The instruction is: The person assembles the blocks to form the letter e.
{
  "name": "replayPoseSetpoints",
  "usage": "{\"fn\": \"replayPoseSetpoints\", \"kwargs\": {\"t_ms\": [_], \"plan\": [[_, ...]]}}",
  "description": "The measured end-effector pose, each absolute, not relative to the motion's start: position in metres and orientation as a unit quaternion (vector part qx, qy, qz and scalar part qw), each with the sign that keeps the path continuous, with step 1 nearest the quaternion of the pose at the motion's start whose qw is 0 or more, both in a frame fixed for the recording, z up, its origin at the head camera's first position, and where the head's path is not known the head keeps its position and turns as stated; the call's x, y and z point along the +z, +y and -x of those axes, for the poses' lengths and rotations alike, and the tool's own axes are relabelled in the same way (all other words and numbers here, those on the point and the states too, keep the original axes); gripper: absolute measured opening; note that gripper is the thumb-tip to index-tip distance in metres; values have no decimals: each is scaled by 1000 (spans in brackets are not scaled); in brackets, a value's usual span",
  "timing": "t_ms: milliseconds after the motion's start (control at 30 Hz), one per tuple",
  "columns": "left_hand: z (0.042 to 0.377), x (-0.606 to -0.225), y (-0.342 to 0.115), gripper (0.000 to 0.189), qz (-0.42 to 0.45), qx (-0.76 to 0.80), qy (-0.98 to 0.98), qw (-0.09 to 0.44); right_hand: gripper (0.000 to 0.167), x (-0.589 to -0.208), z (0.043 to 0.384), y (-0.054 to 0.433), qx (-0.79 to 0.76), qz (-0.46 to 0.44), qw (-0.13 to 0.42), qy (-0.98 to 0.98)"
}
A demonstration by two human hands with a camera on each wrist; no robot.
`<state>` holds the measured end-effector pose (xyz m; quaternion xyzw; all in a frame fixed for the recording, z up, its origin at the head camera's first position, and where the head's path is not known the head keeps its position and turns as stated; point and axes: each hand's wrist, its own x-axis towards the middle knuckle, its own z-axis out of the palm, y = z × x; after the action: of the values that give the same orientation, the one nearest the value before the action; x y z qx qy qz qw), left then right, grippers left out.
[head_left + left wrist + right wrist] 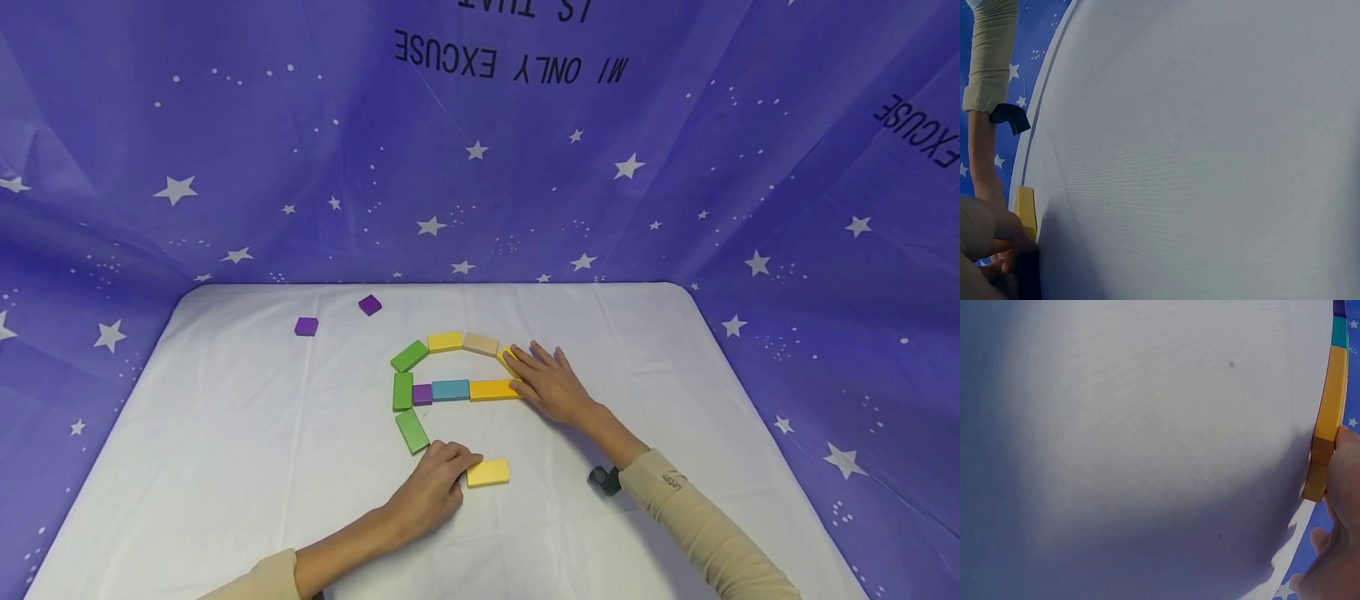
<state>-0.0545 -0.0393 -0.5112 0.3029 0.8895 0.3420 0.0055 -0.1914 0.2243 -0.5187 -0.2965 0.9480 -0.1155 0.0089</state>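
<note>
My left hand (429,492) is at the near end of the letter-like row, fingers curled down between a green block (412,432) and a yellow block (487,473). In the left wrist view, its fingertips pinch a dark block (1029,275), which the hand hides from the head view. My right hand (553,387) lies with fingers spread at the right side of the curve. Its fingers touch a partly covered yellow block (507,358), and its thumb rests at the end of the long orange block (491,390).
The curve also holds two green blocks (402,392), a yellow block (446,342) and a tan block (481,343). Its crossbar includes a purple block (422,395) and a blue block (451,390). Two loose purple blocks (306,327) lie at the back left of the white-covered table (225,417).
</note>
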Motion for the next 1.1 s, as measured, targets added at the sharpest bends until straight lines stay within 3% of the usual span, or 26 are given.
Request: {"fn": "replayPoseSetpoints", "kwargs": {"t_ms": [300, 600, 800, 1100], "plan": [[55, -510, -40, 38, -307, 333, 891, 10, 54, -521, 192, 225, -116, 296, 9, 948], [62, -507, -47, 34, -299, 374, 878, -21, 55, -521, 192, 226, -112, 296, 5, 948], [86, -500, -75, 39, -221, 407, 886, -27, 55, -519, 192, 224, -117, 303, 0, 946], [140, -511, -143, 38, -188, 389, 895, -112, 54, -518, 191, 224, -112, 301, 5, 947]]}}
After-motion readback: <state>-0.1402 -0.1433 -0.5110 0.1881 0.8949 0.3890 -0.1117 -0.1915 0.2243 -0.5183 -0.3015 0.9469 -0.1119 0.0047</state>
